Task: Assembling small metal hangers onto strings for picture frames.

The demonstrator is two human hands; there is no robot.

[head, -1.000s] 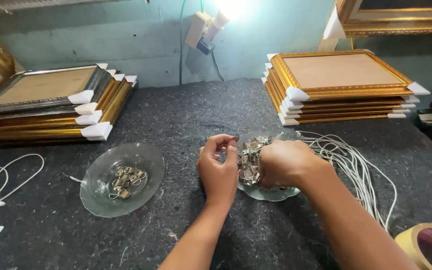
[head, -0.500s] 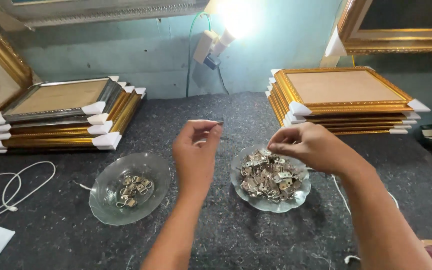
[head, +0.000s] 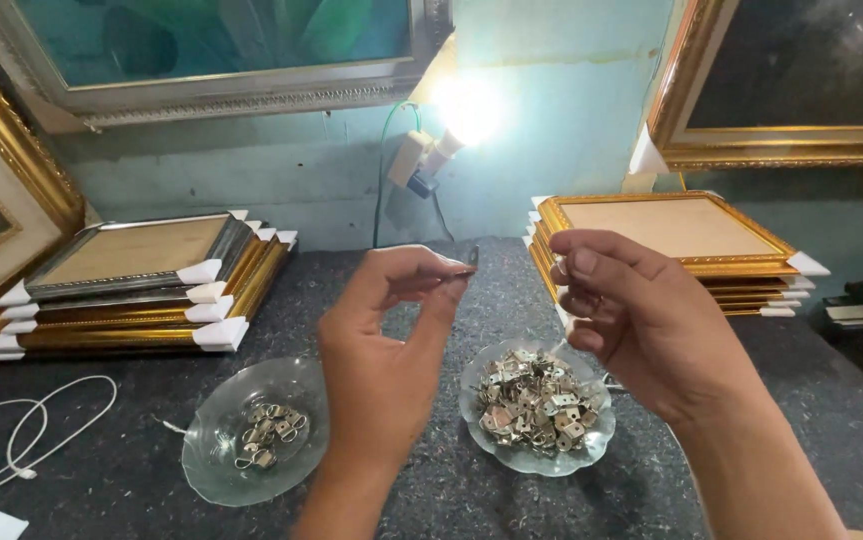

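Observation:
My left hand (head: 391,340) is raised above the table and pinches a small metal hanger piece (head: 469,260) between thumb and forefinger. Close beside it on the right is my right hand (head: 641,320), its fingers curled loosely; I cannot tell whether anything is in it. Below the hands a clear glass dish (head: 591,445) is heaped with small metal hanger plates (head: 536,400). A second glass dish (head: 216,455) to the left holds a few ring hangers (head: 266,435).
Stacks of gold and silver picture frames with white corner guards lie at back left (head: 141,285) and back right (head: 691,245). Larger framed pictures lean on the wall. A lit bulb (head: 466,110) glares at the centre. White cord (head: 31,440) lies at left on the dark felt tabletop (head: 91,500).
Both hands have lifted from the heaped dish toward the camera. My left hand now holds a small metal piece up at eye level. The view has tilted upward.

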